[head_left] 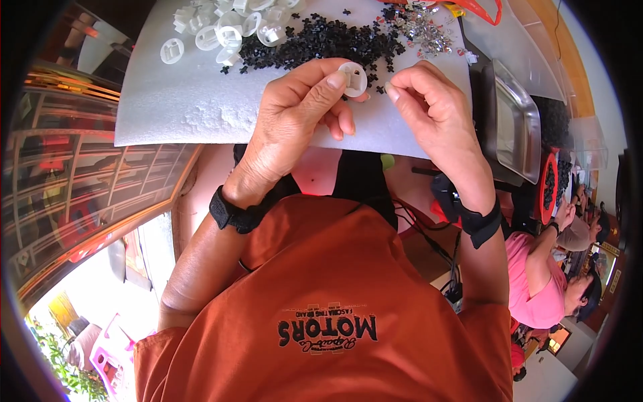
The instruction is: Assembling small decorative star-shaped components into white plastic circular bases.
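My left hand pinches a round white plastic part between thumb and fingers, above the table's near side. The part is disc-shaped with a raised rim and openings in its face. Just to its right, my right hand has thumb and forefinger pressed together. A small black plastic piece shows at those fingertips, apart from the white part. Beyond both hands lies a heap of small black cross-shaped pieces. More round white plastic parts are piled at the far left.
Small shiny metal pieces lie at the far right of the foam-covered table. A metal tray stands right of it, with a red-rimmed container beyond. Cables hang below the table. Other people sit at right.
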### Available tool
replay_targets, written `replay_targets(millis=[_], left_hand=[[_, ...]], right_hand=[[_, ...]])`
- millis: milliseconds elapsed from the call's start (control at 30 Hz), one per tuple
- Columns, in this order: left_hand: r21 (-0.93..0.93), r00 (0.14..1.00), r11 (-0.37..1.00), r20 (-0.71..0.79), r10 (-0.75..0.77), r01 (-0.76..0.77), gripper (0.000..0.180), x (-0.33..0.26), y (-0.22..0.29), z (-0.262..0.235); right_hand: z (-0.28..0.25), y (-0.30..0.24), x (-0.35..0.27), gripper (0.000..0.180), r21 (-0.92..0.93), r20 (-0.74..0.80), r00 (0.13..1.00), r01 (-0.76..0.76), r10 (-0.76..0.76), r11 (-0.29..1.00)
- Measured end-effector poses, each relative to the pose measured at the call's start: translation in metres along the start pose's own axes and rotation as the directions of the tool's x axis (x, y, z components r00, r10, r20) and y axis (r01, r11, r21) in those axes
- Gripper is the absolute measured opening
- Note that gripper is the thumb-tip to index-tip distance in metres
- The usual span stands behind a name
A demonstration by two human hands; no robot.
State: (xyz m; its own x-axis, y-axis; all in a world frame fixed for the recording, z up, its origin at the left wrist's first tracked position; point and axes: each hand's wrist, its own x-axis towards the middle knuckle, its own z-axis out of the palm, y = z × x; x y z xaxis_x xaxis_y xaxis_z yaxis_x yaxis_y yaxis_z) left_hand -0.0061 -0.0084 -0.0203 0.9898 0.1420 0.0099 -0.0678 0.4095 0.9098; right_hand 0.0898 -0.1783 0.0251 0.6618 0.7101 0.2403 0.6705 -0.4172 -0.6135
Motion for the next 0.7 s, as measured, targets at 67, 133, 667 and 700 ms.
replay_targets(millis=[67, 133, 667, 700], left_hand=[[0.005, 1.0, 1.0, 0.008, -0.008, 0.008, 0.034, 0.0003, 0.0005, -0.0002], [0.006, 1.0, 1.0, 0.008, -0.015, 0.015, 0.034, 0.0001, 0.0002, 0.0], [0.033, 1.0, 0.999, 0.006, -0.014, 0.014, 0.034, -0.0015, -0.0002, 0.0003], [0.033, 1.0, 0.999, 0.005, -0.013, 0.012, 0.034, -0.0015, -0.0002, 0.0006]], right_hand=[[0.0013, 0.0015, -0.0009, 0.005, 0.003, 0.001, 1.0, 0.009, -0.009, 1.0], [0.0033, 0.0057, -0.0037, 0.005, 0.016, 0.009, 1.0, 0.018, -0.019, 1.0], [0.003, -0.0006, 0.0001, 0.007, 0.109, -0.071, 0.997, -0.032, 0.04, 0.994], [0.0029, -0.0005, -0.0001, 0.008, 0.115, -0.071, 0.997, -0.036, 0.044, 0.993]])
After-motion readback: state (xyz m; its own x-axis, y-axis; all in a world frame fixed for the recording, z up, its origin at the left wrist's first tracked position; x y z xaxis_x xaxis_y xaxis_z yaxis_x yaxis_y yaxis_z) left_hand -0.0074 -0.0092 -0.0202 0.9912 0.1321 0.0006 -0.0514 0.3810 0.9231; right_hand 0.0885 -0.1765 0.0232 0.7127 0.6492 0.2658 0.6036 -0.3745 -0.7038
